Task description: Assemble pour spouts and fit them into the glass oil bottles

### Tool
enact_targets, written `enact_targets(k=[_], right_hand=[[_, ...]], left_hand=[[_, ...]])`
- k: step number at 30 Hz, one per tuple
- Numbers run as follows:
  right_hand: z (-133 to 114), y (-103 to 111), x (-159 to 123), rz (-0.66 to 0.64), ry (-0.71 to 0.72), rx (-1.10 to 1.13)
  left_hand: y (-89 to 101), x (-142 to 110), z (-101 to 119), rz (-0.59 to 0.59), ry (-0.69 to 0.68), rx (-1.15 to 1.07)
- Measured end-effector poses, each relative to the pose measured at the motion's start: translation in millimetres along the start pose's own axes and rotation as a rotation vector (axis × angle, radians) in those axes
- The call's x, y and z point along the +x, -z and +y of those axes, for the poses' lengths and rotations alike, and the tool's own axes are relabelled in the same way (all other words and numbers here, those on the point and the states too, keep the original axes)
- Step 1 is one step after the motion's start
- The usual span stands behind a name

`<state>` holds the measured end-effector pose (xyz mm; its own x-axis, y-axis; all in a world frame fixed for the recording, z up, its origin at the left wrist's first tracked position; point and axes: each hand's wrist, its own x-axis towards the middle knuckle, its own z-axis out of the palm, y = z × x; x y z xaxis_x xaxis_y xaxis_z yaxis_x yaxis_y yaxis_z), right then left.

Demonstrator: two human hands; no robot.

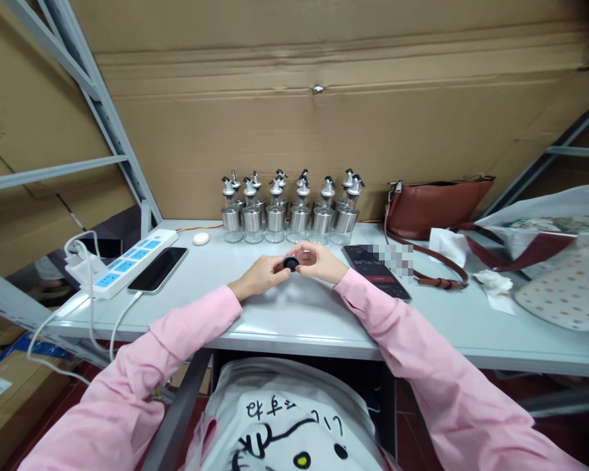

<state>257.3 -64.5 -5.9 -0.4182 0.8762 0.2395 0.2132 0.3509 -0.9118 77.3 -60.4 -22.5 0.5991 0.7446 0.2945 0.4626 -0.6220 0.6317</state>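
Over the middle of the grey table, my left hand (262, 276) and my right hand (320, 261) meet at a small round black part (290, 263). The fingers of both hands close on it from either side, and they hide some of its edge. What exactly the part is cannot be made out. Just beyond my hands stand several glass bottles (275, 221) with steel sleeves, in two rows. Their tops carry silver and black pour spouts (302, 183).
Left on the table (255, 327) are a white power strip (132, 261), a phone (158, 269) with a cable and a white round object (201, 239). To the right lie a dark phone (373, 271), a brown handbag (434, 206), crumpled tissue (493, 282) and a dotted bag (564, 294). Cardboard (255, 118) stands behind.
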Motion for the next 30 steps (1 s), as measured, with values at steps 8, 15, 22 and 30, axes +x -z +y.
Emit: enact_targets(k=[8,15,22,30], right_hand=[[-3.3,-5.5,-1.4,0.042,0.001,0.056],[-4.1,-6.5,-1.7,0.034,0.0,0.062],[-2.5,-6.1,-1.5,0.016,0.011,0.045],[-2.2,-6.2,-1.4,0.006,0.042,0.015]], left_hand=[[-0.2,0.0,-0.9,0.039,-0.029,-0.047],[-0.4,0.2,-1.5,0.07,-0.095,-0.012],[-1.0,0.0,-1.3,0.085,-0.102,0.063],[-1.1,0.2,1.4,0.07,-0.101,0.177]])
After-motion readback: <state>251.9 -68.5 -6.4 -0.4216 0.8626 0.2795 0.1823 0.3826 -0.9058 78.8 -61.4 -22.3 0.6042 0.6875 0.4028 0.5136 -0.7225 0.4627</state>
